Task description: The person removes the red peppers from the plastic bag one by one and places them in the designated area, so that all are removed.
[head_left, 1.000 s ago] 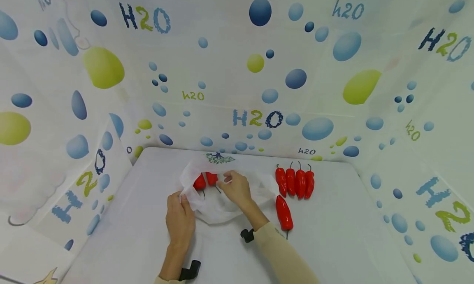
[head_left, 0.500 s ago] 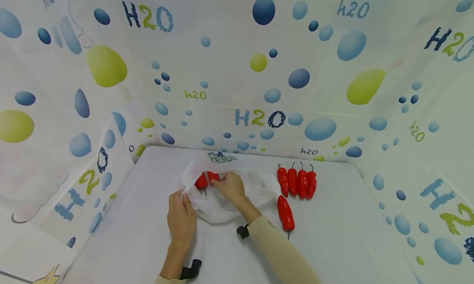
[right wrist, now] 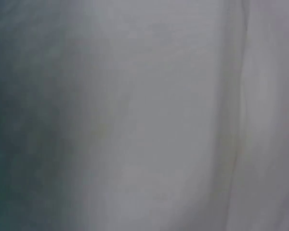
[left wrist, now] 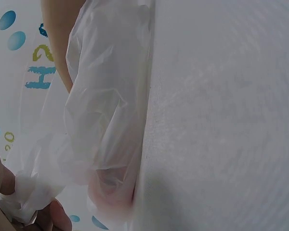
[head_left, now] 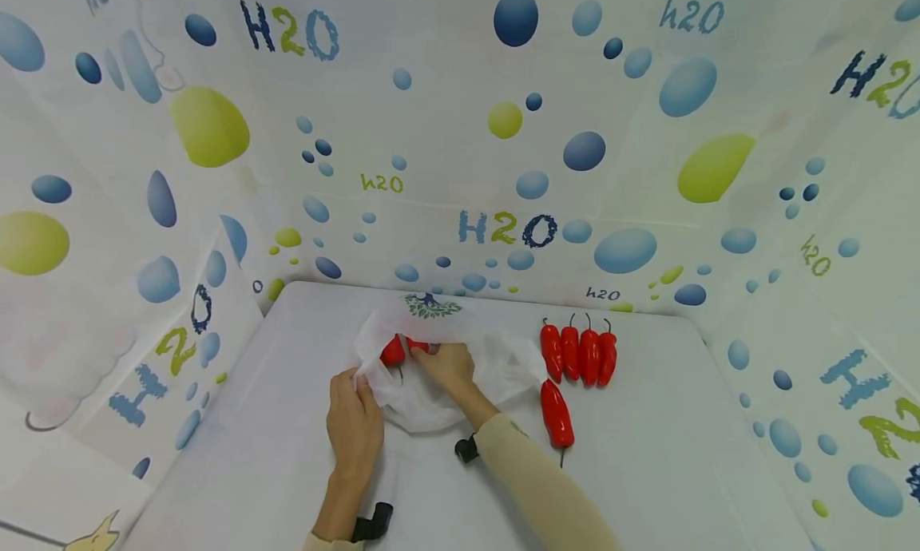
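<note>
A crumpled white plastic bag (head_left: 506, 367) lies spread on the table with its mouth toward me. The left hand (head_left: 354, 423) pinches the left edge of that mouth between thumb and fingers. In the left wrist view, the bag (left wrist: 103, 96) hangs in folds, its edge gathered in the fingers at lower left, and pale red shows through the film. Inside the opening rests one red pepper (head_left: 392, 351), stem down. Beside it, the right hand (head_left: 449, 367) pinches a second red pepper (head_left: 418, 344) near its stem end, covering part of it. The right wrist view is only a grey-white blur.
Several red peppers (head_left: 578, 354) lie in a row right of the bag, stems pointing away. Another red pepper (head_left: 557, 415) lies nearer, stem toward me, close to the bag's right edge. A patterned white curtain (head_left: 460, 120) encloses the white table (head_left: 647, 471).
The right hand has shifted left and its fingertips have come onto the second pepper, which now shows less and lies flatter. The left hand keeps its hold on the bag.
</note>
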Demonstrator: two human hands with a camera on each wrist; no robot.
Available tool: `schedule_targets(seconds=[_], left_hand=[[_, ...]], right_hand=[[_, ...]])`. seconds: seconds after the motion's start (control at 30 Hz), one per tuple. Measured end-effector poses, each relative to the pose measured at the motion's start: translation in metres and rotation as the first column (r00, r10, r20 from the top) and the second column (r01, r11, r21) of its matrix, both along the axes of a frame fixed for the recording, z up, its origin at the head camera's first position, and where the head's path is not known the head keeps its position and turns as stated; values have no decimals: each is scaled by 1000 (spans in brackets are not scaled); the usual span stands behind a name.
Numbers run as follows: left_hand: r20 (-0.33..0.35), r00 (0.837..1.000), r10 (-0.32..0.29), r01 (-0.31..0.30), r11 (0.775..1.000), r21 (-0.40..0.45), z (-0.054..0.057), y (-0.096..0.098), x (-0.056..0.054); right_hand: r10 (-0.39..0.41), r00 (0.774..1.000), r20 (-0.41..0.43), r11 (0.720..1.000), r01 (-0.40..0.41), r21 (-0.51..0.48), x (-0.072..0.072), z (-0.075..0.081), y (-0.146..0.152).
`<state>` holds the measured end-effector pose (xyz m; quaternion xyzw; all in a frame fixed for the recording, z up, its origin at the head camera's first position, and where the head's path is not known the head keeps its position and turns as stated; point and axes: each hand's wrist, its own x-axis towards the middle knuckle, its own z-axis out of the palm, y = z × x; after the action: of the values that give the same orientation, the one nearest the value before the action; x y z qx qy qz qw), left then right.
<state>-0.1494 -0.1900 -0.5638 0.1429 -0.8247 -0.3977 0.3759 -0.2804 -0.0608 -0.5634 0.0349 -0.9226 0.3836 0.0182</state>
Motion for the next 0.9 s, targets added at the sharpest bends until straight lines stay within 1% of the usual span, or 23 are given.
schedule_targets(seconds=[0.2,0.3,0.4,0.63,0.73,0.9], left_hand=[[-5,1000,0,1,1000,2,0,1,-1],[-6,1000,3,-3,1000,-4,-1,1,0],[-9,1000,3,-3,1000,-8,-1,0,0],[-18,1000,0,-1,1000,-5,-4,0,-1],[-21,1000,-4,4,1000,-16,-3,0,-1],[-16,1000,-4,3,1000,-23,-2,0,0]], right_hand=[[-47,999,20,998,46,52,-4,-1,-3],[-58,998,20,997,57,54,-3,-2,-3],[-74,997,33,997,73,35,-2,-2,-3],[-138,988,72,990,140,-26,-3,-7,0],[-142,985,100,987,148,-56,-3,-7,1],[-140,978,152,985,153,-77,-2,-3,2]])
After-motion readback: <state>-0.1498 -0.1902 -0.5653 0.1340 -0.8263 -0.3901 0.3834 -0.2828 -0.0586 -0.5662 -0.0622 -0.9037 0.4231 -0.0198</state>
